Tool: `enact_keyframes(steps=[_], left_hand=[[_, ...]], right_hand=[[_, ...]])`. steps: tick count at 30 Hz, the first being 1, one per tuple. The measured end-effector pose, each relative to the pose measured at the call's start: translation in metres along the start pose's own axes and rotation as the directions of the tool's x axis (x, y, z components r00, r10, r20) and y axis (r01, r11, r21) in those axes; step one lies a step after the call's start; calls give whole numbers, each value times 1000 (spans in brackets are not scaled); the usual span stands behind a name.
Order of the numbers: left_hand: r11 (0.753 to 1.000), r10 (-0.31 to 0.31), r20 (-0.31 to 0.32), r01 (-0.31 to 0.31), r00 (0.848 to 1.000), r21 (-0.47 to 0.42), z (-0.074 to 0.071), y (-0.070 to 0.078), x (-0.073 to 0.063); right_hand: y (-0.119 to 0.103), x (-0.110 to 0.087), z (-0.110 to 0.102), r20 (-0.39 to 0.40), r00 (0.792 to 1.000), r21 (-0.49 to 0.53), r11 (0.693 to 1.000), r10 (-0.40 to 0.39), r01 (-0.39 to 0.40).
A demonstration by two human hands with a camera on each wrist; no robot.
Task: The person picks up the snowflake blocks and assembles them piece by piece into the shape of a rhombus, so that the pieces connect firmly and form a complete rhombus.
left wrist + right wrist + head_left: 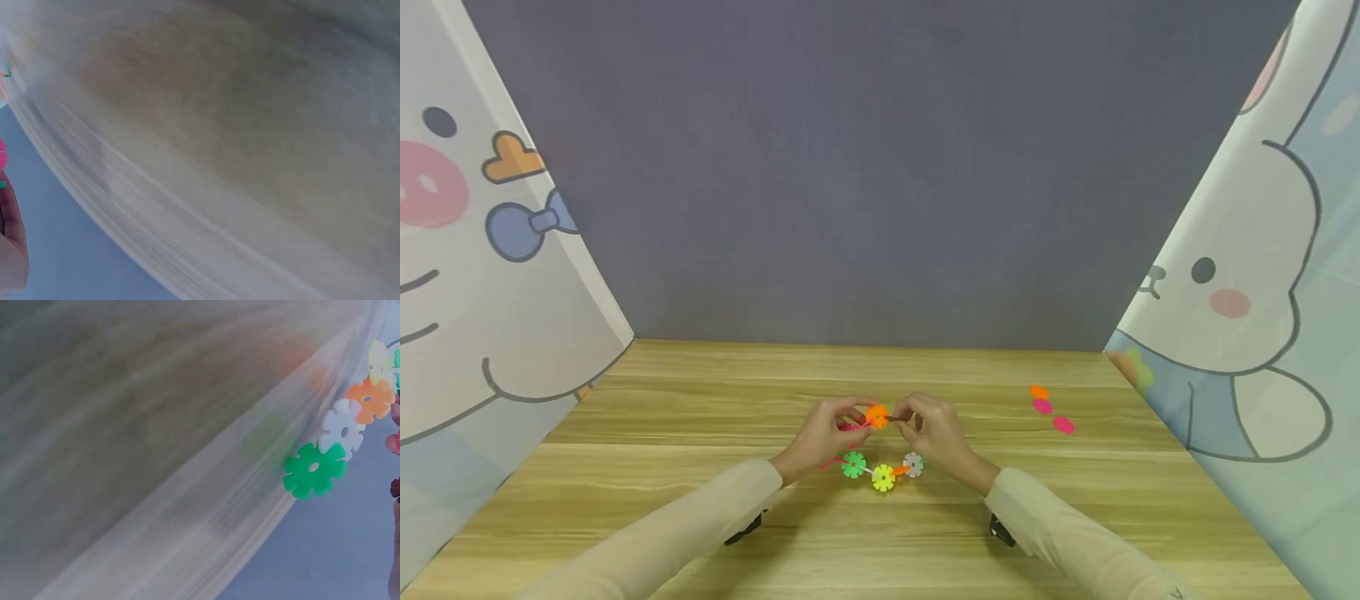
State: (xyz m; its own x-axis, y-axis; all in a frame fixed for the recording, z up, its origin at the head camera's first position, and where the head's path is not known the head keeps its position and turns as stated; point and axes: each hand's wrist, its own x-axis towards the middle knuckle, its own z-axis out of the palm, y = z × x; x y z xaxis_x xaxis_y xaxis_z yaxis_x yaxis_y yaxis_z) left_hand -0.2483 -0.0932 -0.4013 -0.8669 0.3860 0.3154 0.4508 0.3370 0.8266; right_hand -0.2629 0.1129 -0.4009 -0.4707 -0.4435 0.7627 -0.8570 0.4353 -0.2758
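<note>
My left hand [827, 435] pinches an orange notched snowflake disc [877, 416] over the wooden table. Right at that disc's edge, the fingers of my right hand [936, 429] pinch a brown notched disc [895, 418], seen edge-on. Below the hands curves a chain of interlocked discs: a green one [853, 464], a yellow one [883, 477], an orange one [900, 471] and a white one [913, 464]. Pink pieces by the left fingers are partly hidden. In the right wrist view a green disc [314, 470] ends the chain. A pink disc [2, 155] shows at the left wrist view's edge.
Three loose discs lie to the right on the table: an orange disc [1039, 392], a pink disc [1042, 406] and another pink disc [1063, 425]. A dark grey panel [865, 183] rises behind the wooden table [700, 383], with cartoon-printed cloths on both sides.
</note>
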Motion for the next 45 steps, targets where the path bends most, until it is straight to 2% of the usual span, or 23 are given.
enact_keyframes(steps=[6, 14, 21, 23, 27, 33, 36, 39, 41, 45], left_hand=[[997, -25, 39, 28, 999, -70, -2, 1, 1], [998, -40, 41, 42, 998, -47, -5, 5, 2], [999, -23, 43, 25, 999, -34, -8, 32, -4], [999, -22, 31, 23, 999, -26, -8, 26, -3], [999, -38, 6, 38, 999, -19, -6, 5, 1], [999, -36, 3, 36, 999, -38, -6, -1, 0], [996, -54, 12, 55, 998, -64, -6, -1, -1], [995, -73, 17, 74, 997, -69, -6, -1, -2], [996, -82, 11, 83, 997, -46, -7, -1, -2], [997, -69, -7, 69, 998, 16, -8, -1, -3]], right_hand=[[0, 1, -1, 0, 1000, 53, 998, 17, -17], [1, 4, -2, 47, 999, 59, 998, 22, -25], [4, 3, -4, 132, 990, 57, 997, 52, -60], [5, 1, -6, 148, 986, 51, 995, 74, -83], [12, -5, -15, 175, 977, 26, 992, 121, -127], [32, -16, -34, 221, 954, 16, 977, 203, -211], [42, -23, -46, 243, 935, 8, 963, 258, -268], [52, -29, -60, 275, 907, 4, 943, 319, -333], [59, -35, -69, 295, 890, 3, 931, 348, -365], [75, -47, -87, 288, 884, -38, 927, 369, -374]])
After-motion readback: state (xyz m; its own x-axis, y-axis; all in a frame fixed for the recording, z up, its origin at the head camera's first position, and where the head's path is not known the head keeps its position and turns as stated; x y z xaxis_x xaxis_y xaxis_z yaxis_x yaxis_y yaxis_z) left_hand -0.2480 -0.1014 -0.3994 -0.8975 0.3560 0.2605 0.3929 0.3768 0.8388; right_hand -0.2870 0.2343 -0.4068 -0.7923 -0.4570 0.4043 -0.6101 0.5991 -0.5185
